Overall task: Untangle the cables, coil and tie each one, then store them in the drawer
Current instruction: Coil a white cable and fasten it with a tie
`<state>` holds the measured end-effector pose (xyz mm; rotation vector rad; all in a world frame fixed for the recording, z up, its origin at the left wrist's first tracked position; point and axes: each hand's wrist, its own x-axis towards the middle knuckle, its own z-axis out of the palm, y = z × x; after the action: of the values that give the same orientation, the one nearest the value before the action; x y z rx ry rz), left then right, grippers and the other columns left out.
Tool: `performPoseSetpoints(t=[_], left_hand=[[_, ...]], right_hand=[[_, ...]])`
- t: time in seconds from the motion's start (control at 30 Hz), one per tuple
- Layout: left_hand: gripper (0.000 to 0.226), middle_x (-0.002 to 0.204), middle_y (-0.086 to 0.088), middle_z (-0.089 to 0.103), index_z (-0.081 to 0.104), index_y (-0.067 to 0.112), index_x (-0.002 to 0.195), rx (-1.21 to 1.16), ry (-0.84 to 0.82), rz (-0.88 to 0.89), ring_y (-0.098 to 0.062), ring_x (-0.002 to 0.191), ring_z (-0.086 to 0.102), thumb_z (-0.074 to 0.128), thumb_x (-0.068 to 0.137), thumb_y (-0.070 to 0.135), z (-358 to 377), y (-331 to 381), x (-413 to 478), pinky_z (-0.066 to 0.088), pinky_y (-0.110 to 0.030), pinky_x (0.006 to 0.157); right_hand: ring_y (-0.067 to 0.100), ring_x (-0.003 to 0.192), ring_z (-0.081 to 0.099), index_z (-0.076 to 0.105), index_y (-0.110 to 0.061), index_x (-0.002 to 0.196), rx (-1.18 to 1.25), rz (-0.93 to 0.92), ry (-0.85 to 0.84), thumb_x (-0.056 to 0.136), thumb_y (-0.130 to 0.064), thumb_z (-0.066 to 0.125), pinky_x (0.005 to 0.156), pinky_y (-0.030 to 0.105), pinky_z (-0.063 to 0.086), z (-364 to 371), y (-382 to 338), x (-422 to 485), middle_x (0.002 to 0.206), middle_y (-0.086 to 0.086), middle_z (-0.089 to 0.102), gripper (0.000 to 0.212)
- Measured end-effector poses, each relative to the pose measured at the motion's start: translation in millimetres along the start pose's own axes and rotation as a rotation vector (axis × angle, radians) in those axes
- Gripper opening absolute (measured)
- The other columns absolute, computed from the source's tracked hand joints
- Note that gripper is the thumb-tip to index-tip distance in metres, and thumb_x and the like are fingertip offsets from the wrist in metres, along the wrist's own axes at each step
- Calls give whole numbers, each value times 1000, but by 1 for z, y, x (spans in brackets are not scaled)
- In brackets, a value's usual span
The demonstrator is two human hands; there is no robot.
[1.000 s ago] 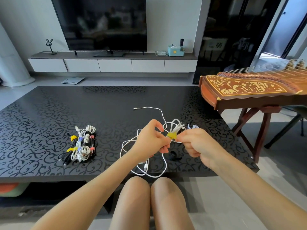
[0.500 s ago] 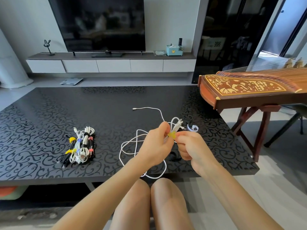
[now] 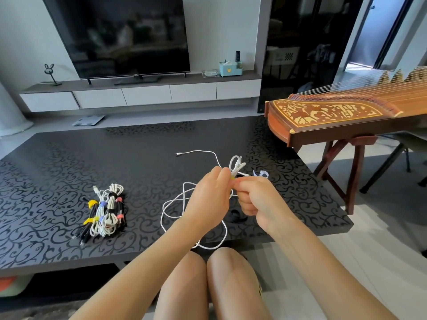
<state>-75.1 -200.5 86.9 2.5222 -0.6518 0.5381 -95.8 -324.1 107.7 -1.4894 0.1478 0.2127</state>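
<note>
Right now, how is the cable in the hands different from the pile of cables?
The white cable sprawls in loose loops, gripped by the left hand and right hand; the pile lies coiled, tied, untouched. The white cable is one colour; the pile mixes white and black. Both touch the table.

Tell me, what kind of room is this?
Most likely a living room in someone's home. A big television stands on a long low cabinet, a dark patterned coffee table sits in front of it, and a wooden stringed instrument rests on its stand beside the table.
</note>
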Motion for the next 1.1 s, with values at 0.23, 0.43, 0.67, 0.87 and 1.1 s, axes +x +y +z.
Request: performPoseSetpoints(t=[0.23, 0.43, 0.67, 0.87, 1.1], left_hand=[[24, 85, 1, 31, 32, 17, 86, 157, -149, 95, -16, 74, 32, 41, 87, -5, 5, -3, 6, 17, -25, 61], [31, 99, -9, 49, 51, 4, 105, 244, -172, 188, -26, 90, 45, 45, 78, -10, 3, -5, 13, 30, -30, 61], [14, 79, -11, 58, 58, -1, 84, -215, -41, 46, -24, 75, 50, 53, 93, 8, 0, -15, 13, 40, -33, 67], [20, 83, -6, 62, 56, 9, 82, -290, -70, -223, -20, 78, 57, 58, 93, 25, -6, -10, 31, 43, -28, 69], [19, 70, 2, 39, 35, 11, 81, -119, -9, -207, -13, 57, 33, 39, 92, -5, 2, -5, 35, 28, -23, 48]], right_hand=[[8, 39, 16, 43, -14, 67, -70, -34, 39, 92, -5, 45, 38, 21, 13, 0, 5, 0, 43, -7, 24, 27], [7, 36, 16, 43, -15, 70, -49, 19, -2, 84, 4, 35, 37, 19, 12, -1, 5, 8, 40, -9, 25, 25], [9, 37, 22, 50, -6, 98, -21, -38, -67, 92, -1, 40, 38, 21, 16, -4, 8, 11, 41, -4, 34, 13], [11, 39, 32, 56, -12, 110, -207, -162, -82, 97, -9, 44, 40, 17, 28, -11, 3, 11, 43, -1, 46, 18], [5, 36, 30, 56, 2, 100, -180, -145, 15, 95, -4, 42, 39, 16, 26, -4, 0, 14, 40, -6, 39, 16]])
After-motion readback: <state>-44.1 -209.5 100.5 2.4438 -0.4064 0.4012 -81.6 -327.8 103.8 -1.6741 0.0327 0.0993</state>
